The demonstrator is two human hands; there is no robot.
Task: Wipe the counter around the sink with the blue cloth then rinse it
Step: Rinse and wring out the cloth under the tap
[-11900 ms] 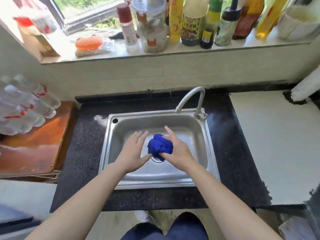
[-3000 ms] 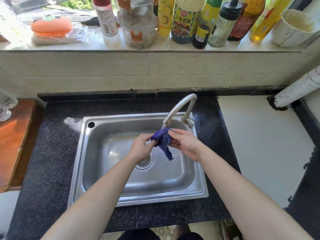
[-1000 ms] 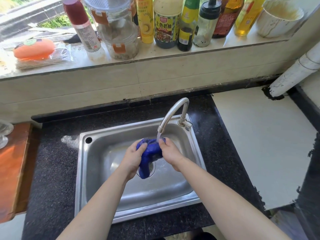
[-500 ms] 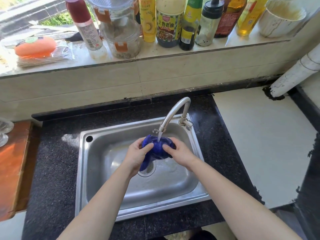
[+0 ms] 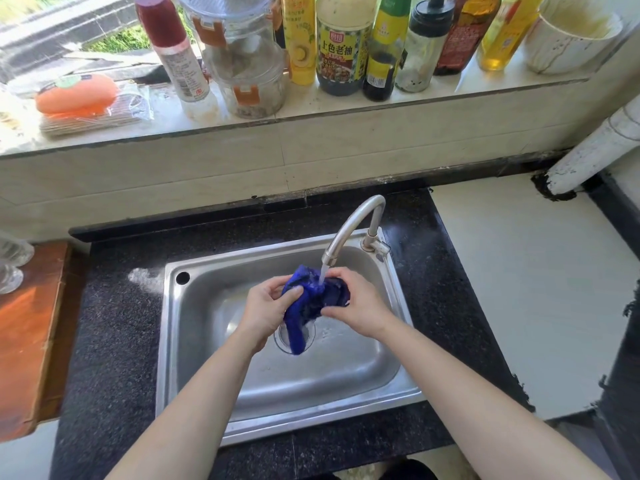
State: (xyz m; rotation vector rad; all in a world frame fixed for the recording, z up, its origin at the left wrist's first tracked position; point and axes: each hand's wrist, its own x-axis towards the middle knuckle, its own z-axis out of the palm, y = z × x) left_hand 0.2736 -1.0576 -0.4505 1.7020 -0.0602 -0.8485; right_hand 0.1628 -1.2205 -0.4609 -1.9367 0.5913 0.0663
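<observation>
The blue cloth (image 5: 313,303) is bunched and wet, held over the steel sink (image 5: 194,344) right under the tap (image 5: 353,225). A thin stream of water runs from the spout onto the cloth. My left hand (image 5: 265,308) grips its left side and my right hand (image 5: 356,304) grips its right side. A tail of the cloth hangs down over the drain. Dark speckled counter (image 5: 114,344) surrounds the sink.
A sill behind the sink carries several sauce bottles (image 5: 341,46), stacked clear containers (image 5: 242,60), an orange sponge (image 5: 78,95) and a white bowl (image 5: 571,32). A wooden board (image 5: 27,334) lies at the left, a white surface (image 5: 526,289) at the right, with a white pipe (image 5: 595,150).
Both hands have worked the cloth under the running water. It is bunched tighter between them, and its hanging tail reaches lower over the drain.
</observation>
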